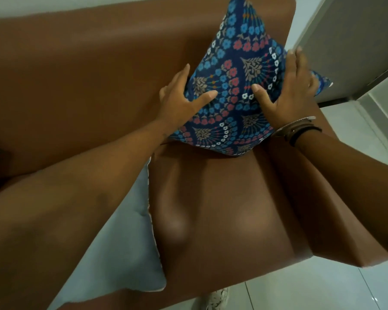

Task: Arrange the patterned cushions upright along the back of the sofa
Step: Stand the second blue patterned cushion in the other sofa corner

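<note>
While the left hand (179, 97) and right hand (291, 86) press flat-fingered on its side edges, the patterned cushion (235, 90) stands corner-up against the back of the brown sofa (76, 63), at its right end. Soft and light, it will likely slump; hold both sides.

A dark blue square fabric cushion patterned with blue, red and white flowers (233, 70) is held upright against the backrest of a brown leather sofa (76, 63). It is pressed between the left grip (182, 101) and the right grip (289, 86), fingers straight. A plain pale blue cushion (121, 231) is laid on the seat.
</note>
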